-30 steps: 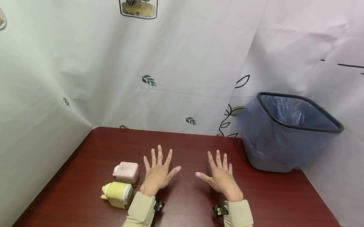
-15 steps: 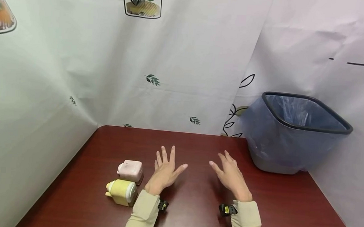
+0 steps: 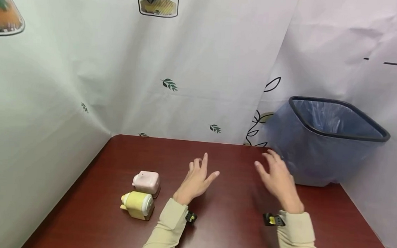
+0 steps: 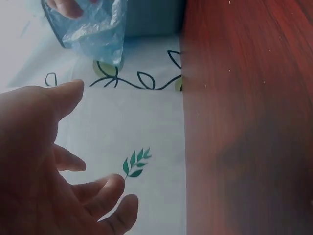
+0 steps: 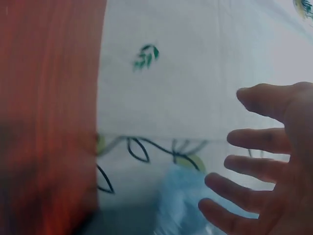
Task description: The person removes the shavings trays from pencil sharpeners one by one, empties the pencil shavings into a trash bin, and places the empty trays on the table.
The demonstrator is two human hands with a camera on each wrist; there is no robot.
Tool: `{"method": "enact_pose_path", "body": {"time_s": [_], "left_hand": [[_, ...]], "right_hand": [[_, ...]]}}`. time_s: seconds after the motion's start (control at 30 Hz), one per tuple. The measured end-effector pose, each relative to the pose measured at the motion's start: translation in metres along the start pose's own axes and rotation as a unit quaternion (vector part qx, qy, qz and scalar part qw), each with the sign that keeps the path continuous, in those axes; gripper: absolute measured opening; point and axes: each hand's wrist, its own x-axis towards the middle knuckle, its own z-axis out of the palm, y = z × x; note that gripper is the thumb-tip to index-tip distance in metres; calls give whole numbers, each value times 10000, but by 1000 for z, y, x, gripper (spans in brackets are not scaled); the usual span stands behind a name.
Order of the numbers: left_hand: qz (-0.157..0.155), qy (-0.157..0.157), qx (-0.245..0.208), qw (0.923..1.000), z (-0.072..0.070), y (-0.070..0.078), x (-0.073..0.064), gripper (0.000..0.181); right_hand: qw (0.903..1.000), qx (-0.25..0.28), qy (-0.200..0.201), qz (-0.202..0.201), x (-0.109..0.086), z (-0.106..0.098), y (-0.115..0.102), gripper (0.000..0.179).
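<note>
My right hand (image 3: 278,178) hovers over the right side of the table, in front of a trash bin (image 3: 325,155) lined with a bluish plastic bag. Its fingers are spread and slightly bent, with nothing held, as the right wrist view also shows. Above the middle of the table hangs my left hand (image 3: 195,182), index finger and thumb extended, the other fingers loosely bent around nothing. To its left lie a pale pink bottle-like item (image 3: 146,182) and, nearer to me, a yellow one (image 3: 137,204) with a white end. Their exact kind is unclear.
The dark red table (image 3: 226,230) ends at a white wall cloth (image 3: 201,64) printed with leaves and plants. The bin stands at the table's back right corner, its black rim (image 3: 349,137) well above the tabletop. Black devices are strapped to both wrists.
Both hands have shifted to the right, the right one farther and up toward the bin. Their spread fingers have bent somewhat. The whole head view has shifted slightly. Both bottle-like items stay put.
</note>
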Motion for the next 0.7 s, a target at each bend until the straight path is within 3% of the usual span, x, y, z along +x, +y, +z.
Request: {"method": "enact_pose_path", "body": {"time_s": [0.13, 0.3, 0.37, 0.43, 0.7], "left_hand": [[323, 135, 60, 9994, 4, 6, 11, 69], [693, 1043, 8, 9921, 8, 14, 22, 43], [809, 1257, -78, 9887, 9, 20, 26, 37], [857, 1240, -163, 9884, 11, 29, 32, 37], [707, 558, -167, 9958, 28, 55, 50, 48]], "right_hand": [[9977, -203, 637, -122, -2, -26, 14, 42], [9884, -349, 1470, -130, -5, -46, 30, 31], [9831, -356, 1793, -113, -5, -52, 36, 29], [9770, -345, 2104, -72, -5, -60, 43, 28], [9434, -144, 3287, 411, -1, -84, 66, 28]]}}
